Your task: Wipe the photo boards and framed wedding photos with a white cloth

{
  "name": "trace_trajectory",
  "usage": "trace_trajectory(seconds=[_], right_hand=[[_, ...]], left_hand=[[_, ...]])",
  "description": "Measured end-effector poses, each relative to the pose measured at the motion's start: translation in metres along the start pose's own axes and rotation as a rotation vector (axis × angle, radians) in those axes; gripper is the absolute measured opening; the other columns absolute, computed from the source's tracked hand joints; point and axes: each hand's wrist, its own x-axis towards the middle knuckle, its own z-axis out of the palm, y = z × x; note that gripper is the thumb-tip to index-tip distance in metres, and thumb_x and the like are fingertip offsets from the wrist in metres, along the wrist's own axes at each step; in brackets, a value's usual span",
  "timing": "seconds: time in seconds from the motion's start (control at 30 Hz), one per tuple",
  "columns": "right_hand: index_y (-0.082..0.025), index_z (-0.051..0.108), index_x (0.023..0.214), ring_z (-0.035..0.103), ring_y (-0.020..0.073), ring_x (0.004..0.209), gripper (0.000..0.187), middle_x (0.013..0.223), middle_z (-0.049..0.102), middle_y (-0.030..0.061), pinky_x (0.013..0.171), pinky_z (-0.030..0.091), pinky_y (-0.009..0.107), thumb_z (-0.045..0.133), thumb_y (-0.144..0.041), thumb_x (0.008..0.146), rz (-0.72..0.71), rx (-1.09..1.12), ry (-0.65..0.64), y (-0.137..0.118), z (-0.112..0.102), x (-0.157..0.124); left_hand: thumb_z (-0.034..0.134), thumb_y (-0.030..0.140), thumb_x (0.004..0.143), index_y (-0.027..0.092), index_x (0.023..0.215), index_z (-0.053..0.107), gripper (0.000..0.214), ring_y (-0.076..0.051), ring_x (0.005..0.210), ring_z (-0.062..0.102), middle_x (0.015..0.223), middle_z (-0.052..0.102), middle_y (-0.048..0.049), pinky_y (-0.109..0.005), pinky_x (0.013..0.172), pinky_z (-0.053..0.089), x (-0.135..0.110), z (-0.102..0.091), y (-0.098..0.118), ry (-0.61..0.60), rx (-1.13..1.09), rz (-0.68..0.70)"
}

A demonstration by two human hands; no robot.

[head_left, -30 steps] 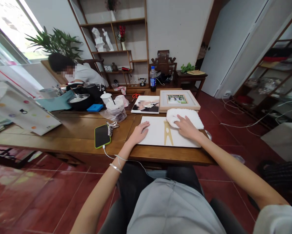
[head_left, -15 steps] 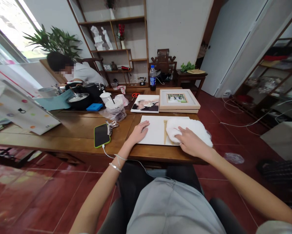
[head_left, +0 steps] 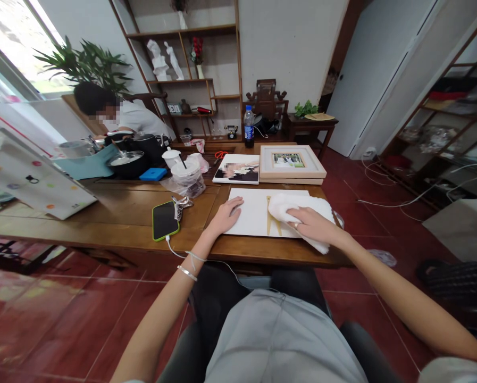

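Observation:
A white board [head_left: 252, 211] lies flat near the front edge of the wooden table. My left hand [head_left: 226, 215] rests on its left side, fingers laid out and holding nothing. On the right part of the board, my right hand [head_left: 308, 223] grips a fluffy white cloth [head_left: 321, 206], bunched under the fingers and spilling past the board's right and front edges. A narrow yellow-gold forked shape [head_left: 269, 221] shows on the board just left of the cloth; its upper part is partly covered. I cannot tell whether it is a picture or a loose piece.
Behind the board lie a photo panel [head_left: 238, 169] and a light wooden picture frame [head_left: 294, 174]. A charging phone [head_left: 165, 221], a lidded cup in plastic [head_left: 185, 173], orange scissors [head_left: 221, 155] and a cola bottle [head_left: 249, 127] stand around. Someone sits at the far left behind pots [head_left: 128, 164].
My right hand has closed on the white cloth and bunched it up, pulling its lower end towards me. More of the yellow-gold shape shows. My left hand stays in place.

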Motion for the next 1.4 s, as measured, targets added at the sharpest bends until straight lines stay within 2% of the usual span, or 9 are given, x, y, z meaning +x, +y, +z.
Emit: trace_trajectory(seconds=[0.2, 0.37, 0.47, 0.57, 0.73, 0.87, 1.0, 1.2, 1.4], right_hand=[[-0.016, 0.06, 0.104, 0.053, 0.0276, 0.103, 0.029, 0.106, 0.064, 0.0115, 0.09, 0.037, 0.04, 0.038, -0.019, 0.085, -0.014, -0.057, 0.064, 0.007, 0.015, 0.059], [-0.015, 0.058, 0.113, 0.031, 0.03, 0.132, 0.035, 0.127, 0.055, 0.0128, 0.105, 0.016, 0.056, 0.04, -0.015, 0.083, -0.075, -0.126, 0.086, 0.007, 0.027, 0.082], [-0.014, 0.058, 0.114, 0.026, 0.0292, 0.135, 0.038, 0.131, 0.052, 0.0169, 0.105, 0.015, 0.058, 0.042, -0.012, 0.079, -0.114, -0.164, 0.064, -0.002, 0.029, 0.073], [-0.013, 0.059, 0.115, 0.025, 0.0284, 0.136, 0.043, 0.134, 0.048, 0.0194, 0.105, 0.019, 0.056, 0.045, -0.008, 0.074, -0.185, -0.163, 0.017, -0.019, 0.025, 0.048], [-0.015, 0.063, 0.11, 0.029, 0.0275, 0.134, 0.041, 0.136, 0.046, 0.0191, 0.105, 0.022, 0.054, 0.048, -0.008, 0.072, -0.325, -0.086, -0.072, -0.056, 0.011, -0.002], [-0.016, 0.064, 0.107, 0.032, 0.0253, 0.133, 0.038, 0.132, 0.05, 0.0186, 0.106, 0.023, 0.051, 0.05, -0.008, 0.072, -0.361, -0.032, -0.127, -0.063, 0.003, -0.016], [-0.016, 0.064, 0.104, 0.036, 0.0248, 0.131, 0.036, 0.127, 0.057, 0.0141, 0.108, 0.022, 0.048, 0.048, -0.007, 0.073, -0.328, -0.008, -0.086, -0.041, 0.005, 0.006], [-0.017, 0.063, 0.106, 0.047, 0.0271, 0.118, 0.028, 0.12, 0.061, 0.0096, 0.106, 0.024, 0.046, 0.045, -0.018, 0.084, -0.202, 0.026, 0.021, 0.001, 0.016, 0.067], [-0.016, 0.061, 0.111, 0.054, 0.0286, 0.108, 0.037, 0.118, 0.063, 0.0107, 0.099, 0.03, 0.044, 0.034, -0.033, 0.093, 0.035, 0.011, 0.132, -0.005, 0.022, 0.104]], left_hand=[[0.046, 0.024, 0.085, 0.012, 0.114, 0.061, 0.034, -0.022, 0.124, 0.048, 0.13, 0.055, -0.0135, -0.04, 0.109, 0.033, 0.0, 0.0, 0.0, -0.007, -0.002, -0.013], [0.046, 0.024, 0.085, 0.014, 0.113, 0.061, 0.033, -0.022, 0.124, 0.049, 0.129, 0.056, -0.0113, -0.041, 0.109, 0.034, 0.0, -0.001, 0.001, 0.002, -0.025, -0.005], [0.046, 0.024, 0.085, 0.014, 0.113, 0.061, 0.034, -0.022, 0.124, 0.049, 0.13, 0.056, -0.0114, -0.04, 0.109, 0.034, 0.0, -0.001, 0.001, -0.001, -0.018, -0.011], [0.046, 0.024, 0.085, 0.013, 0.114, 0.061, 0.035, -0.022, 0.124, 0.048, 0.13, 0.056, -0.0119, -0.04, 0.109, 0.034, 0.0, -0.001, 0.001, -0.003, -0.009, -0.011], [0.046, 0.023, 0.084, 0.014, 0.113, 0.061, 0.034, -0.022, 0.124, 0.049, 0.128, 0.057, -0.011, -0.041, 0.108, 0.035, -0.001, -0.001, 0.003, 0.01, -0.01, 0.002], [0.046, 0.022, 0.085, 0.013, 0.113, 0.061, 0.034, -0.023, 0.124, 0.049, 0.127, 0.058, -0.0118, -0.041, 0.108, 0.035, -0.001, -0.001, 0.004, 0.01, -0.009, 0.001], [0.046, 0.023, 0.084, 0.015, 0.112, 0.062, 0.033, -0.023, 0.124, 0.049, 0.129, 0.057, -0.0107, -0.041, 0.108, 0.035, 0.0, -0.001, 0.003, 0.003, -0.015, -0.01], [0.047, 0.024, 0.084, 0.013, 0.113, 0.061, 0.034, -0.022, 0.124, 0.048, 0.13, 0.056, -0.0121, -0.041, 0.109, 0.034, 0.0, -0.001, 0.002, -0.005, -0.015, -0.023], [0.046, 0.023, 0.085, 0.013, 0.114, 0.061, 0.034, -0.022, 0.125, 0.047, 0.13, 0.055, -0.0124, -0.041, 0.109, 0.033, 0.0, -0.002, 0.002, -0.011, -0.016, -0.021]])
